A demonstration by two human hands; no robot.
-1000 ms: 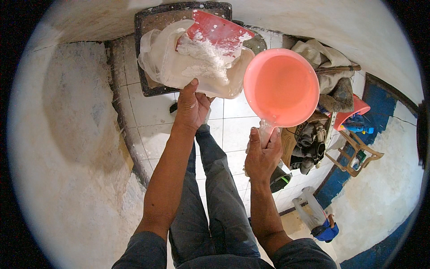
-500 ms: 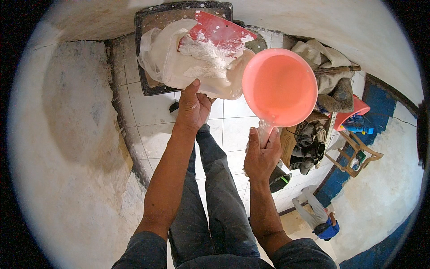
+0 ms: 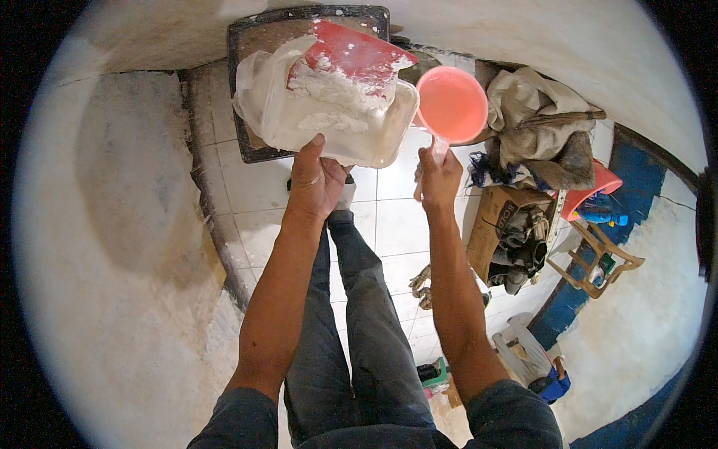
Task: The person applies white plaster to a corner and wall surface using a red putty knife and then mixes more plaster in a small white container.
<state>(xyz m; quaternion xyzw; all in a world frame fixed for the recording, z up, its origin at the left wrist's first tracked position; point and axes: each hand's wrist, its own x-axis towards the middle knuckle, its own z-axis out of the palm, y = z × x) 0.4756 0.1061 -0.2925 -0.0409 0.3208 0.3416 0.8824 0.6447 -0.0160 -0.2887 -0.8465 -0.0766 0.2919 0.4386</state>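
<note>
My left hand (image 3: 319, 183) is closed on the near edge of a whitish, see-through plastic tub (image 3: 381, 153), thumb on top and fingers underneath. Inside the tub lie white powdery paste (image 3: 329, 120) and a broad red scraper (image 3: 357, 56) caked with the same white stuff. My right hand (image 3: 440, 179) grips the handle of a pink plastic dipper (image 3: 452, 105). The dipper's bowl is beside the tub's right edge; whether any liquid is in it is hard to make out.
Under the tub is a square dark-rimmed surface (image 3: 250, 142). To the right are crumpled sacks (image 3: 542, 112), a cardboard box (image 3: 497, 224) of dark items and a wooden stool (image 3: 598, 258). A person in blue (image 3: 550, 382) is farther off. Patchy plaster wall (image 3: 127, 187) stands at left.
My right hand has moved the pink dipper away and lower, so it looks smaller and sits farther forward. The tub has shifted slightly left; my left hand keeps its hold.
</note>
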